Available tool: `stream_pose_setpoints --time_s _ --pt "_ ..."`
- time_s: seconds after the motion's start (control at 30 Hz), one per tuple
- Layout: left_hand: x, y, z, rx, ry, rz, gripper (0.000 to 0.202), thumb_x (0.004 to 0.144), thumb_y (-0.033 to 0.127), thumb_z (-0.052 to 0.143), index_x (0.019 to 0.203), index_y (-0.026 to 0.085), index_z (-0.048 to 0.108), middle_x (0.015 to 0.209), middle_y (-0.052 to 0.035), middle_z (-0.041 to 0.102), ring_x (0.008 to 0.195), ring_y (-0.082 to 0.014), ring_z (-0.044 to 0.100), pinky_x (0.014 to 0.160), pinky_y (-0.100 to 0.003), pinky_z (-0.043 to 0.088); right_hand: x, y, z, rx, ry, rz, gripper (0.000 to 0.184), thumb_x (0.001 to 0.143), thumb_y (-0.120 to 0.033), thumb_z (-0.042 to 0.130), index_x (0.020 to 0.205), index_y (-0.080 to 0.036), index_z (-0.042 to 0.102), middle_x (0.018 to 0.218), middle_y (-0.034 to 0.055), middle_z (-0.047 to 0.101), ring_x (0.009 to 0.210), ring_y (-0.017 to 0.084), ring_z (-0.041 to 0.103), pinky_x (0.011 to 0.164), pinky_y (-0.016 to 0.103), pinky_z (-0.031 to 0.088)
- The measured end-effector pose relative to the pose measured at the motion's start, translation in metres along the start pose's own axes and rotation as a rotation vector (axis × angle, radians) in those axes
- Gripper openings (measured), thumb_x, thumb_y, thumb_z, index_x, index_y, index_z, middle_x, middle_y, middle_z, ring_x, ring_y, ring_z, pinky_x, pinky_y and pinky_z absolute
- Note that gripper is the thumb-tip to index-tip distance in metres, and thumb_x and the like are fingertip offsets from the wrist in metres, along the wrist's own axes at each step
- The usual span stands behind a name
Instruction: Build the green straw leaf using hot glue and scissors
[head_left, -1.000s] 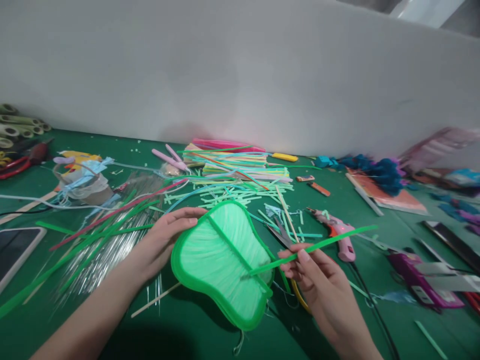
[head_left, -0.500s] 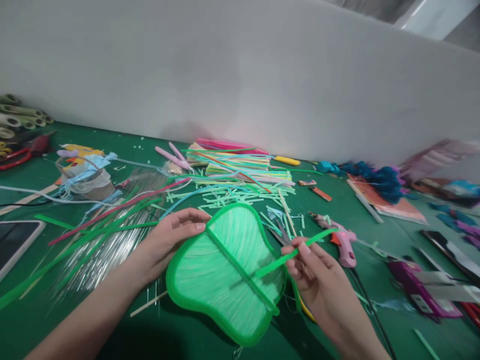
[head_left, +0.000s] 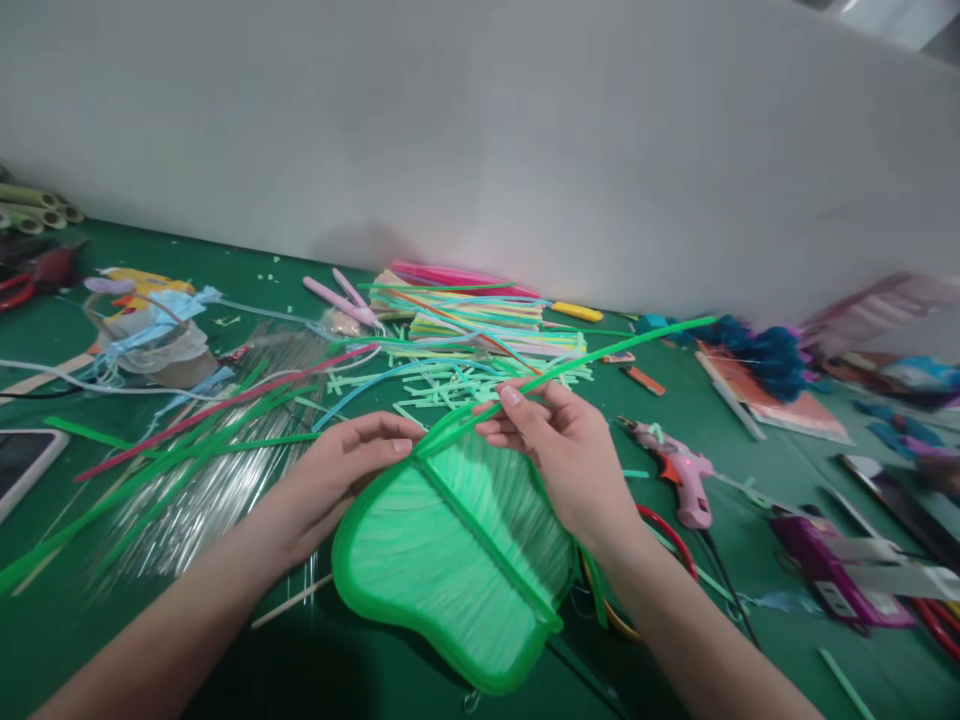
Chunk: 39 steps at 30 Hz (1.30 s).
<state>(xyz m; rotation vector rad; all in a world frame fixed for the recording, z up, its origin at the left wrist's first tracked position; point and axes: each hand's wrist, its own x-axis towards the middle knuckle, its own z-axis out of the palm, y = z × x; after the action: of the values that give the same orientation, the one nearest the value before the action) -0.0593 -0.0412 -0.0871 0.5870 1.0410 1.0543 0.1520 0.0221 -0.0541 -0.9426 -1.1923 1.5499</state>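
Note:
A green fan-shaped panel [head_left: 420, 560] with a wavy outline, a thick green rim and a green rib across it is held up above the table. At its upper left edge, my left hand [head_left: 356, 462] grips the rim between thumb and fingers. My right hand [head_left: 562, 445] pinches a narrow green strip [head_left: 630, 348] over the panel's top edge. One end of the strip sticks out to the upper right; the other runs along the rim toward my left thumb. Whether it touches the rim there I cannot tell. My right hand covers part of the panel's right side.
Cut pale green pieces [head_left: 435, 385] and bundled coloured strips [head_left: 480, 325] lie behind the panel. Clear thin strands [head_left: 202, 500] spread to the left. On the right are a pink glue gun [head_left: 686, 480] with its cord, a purple device [head_left: 832, 570] and red handles [head_left: 667, 530].
My right hand has moved up and left, carrying the green strip from the rib area to the panel's top edge. My left hand keeps its grip on the rim.

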Motion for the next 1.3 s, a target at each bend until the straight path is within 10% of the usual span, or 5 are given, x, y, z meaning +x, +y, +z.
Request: stream_pose_setpoints --time_s 0.6,1.3 --pt "-0.007 -0.003 0.009 0.165 -0.006 0.172 0.033 0.070 0.029 0.091 0.098 0.024 0.075 0.095 -0.0001 0.074 0.089 -0.0142 0.065 0.076 -0.023 0.049 -0.017 -0.005 0.000 -0.071 0.011 -0.076 0.023 0.092 -0.041 0.073 0.097 -0.021 0.062 0.077 -0.0028 0.076 0.062 0.009 0.072 0.059 0.019 0.061" --pt "-0.010 0.001 0.015 0.151 0.093 0.128 0.031 0.067 0.033 0.091 0.093 0.022 0.077 0.086 -0.0007 0.073 0.075 -0.0136 0.064 0.065 -0.021 0.049 -0.008 -0.006 0.015 -0.236 0.046 -0.142 0.027 0.092 -0.047 0.070 0.101 -0.023 0.062 0.081 -0.0014 0.076 0.064 0.012 0.074 0.065 0.026 0.064"
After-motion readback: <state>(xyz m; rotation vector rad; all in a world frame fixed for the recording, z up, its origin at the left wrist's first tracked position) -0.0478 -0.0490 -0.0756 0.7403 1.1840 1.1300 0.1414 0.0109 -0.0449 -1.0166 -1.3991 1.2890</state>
